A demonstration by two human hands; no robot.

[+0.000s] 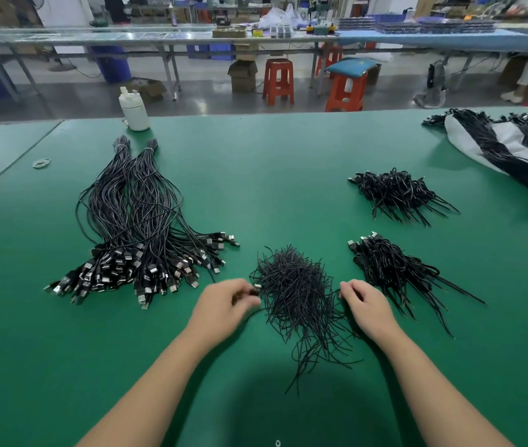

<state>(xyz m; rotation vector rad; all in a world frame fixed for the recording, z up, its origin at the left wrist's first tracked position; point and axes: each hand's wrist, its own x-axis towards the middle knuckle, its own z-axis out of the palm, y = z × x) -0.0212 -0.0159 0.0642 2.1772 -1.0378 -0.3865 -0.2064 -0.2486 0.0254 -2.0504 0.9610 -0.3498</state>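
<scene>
A wide green bench (272, 175) in a busy workshop, and the person's left hand (224, 304) curls round a small coiled cable (254, 289), plug poking out, right at the left edge of the tie pile (295, 291), probably so that a tie is one short reach away. The right hand (366, 306) sits at the pile's right edge, fingers curled; whether it pinches a tie cannot be told. Loose cables (133, 227) lie left and tied bundles (391, 266) right, which looks like a left-to-right flow.
</scene>
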